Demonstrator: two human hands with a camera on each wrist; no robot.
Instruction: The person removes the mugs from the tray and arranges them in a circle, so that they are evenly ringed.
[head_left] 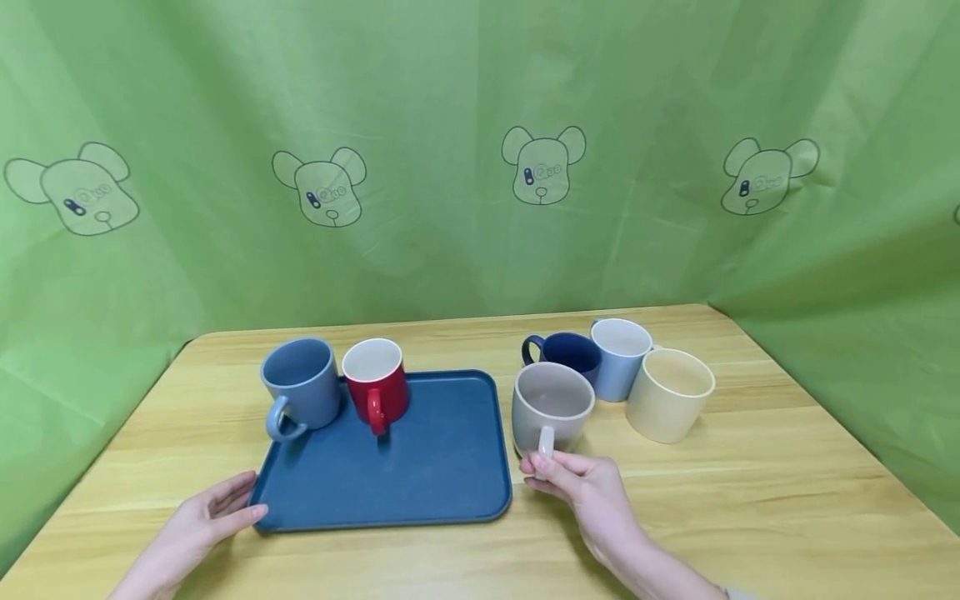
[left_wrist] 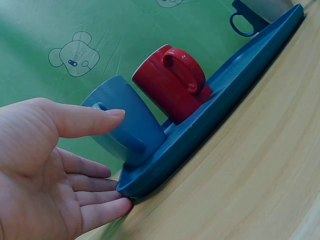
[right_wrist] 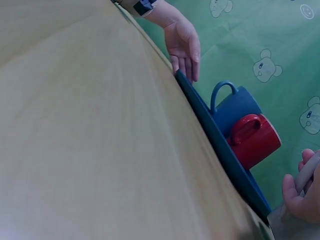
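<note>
My right hand (head_left: 592, 500) pinches the handle of a grey mug (head_left: 553, 400) just past the right edge of a blue tray (head_left: 435, 475). In the right wrist view that grey mug (right_wrist: 292, 227) shows only partly at the lower corner. With straight fingers, my left hand (head_left: 198, 525) touches the tray's near left corner, and the left wrist view has the fingertips (left_wrist: 117, 207) right at the rim. A blue mug (head_left: 307, 387) and a red mug (head_left: 377, 383) stand upright at the tray's far left, handles toward me.
Behind the grey mug stand a navy mug (head_left: 573, 354), a light blue mug (head_left: 618, 358) and a cream mug (head_left: 670, 396), close together on the wooden table (head_left: 772, 467). A green curtain (head_left: 450, 267) with bear-head prints hangs behind the table and along its sides.
</note>
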